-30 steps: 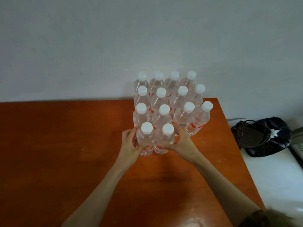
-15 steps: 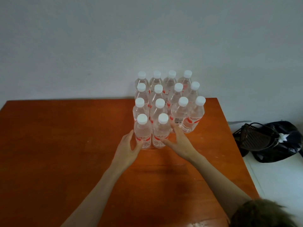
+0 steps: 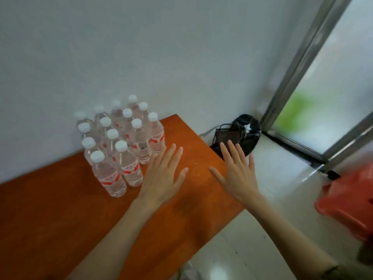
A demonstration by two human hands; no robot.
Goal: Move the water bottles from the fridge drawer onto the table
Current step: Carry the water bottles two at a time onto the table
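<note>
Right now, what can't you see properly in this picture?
- Head view: red thing at the right edge, blurred and cut off.
- Back water bottles, partly hidden by front ones; labels too blurred to read.
- Black bag, partly behind right hand.
- No fridge drawer in view.

Clear plastic bottles; smooth orange wooden table.
</note>
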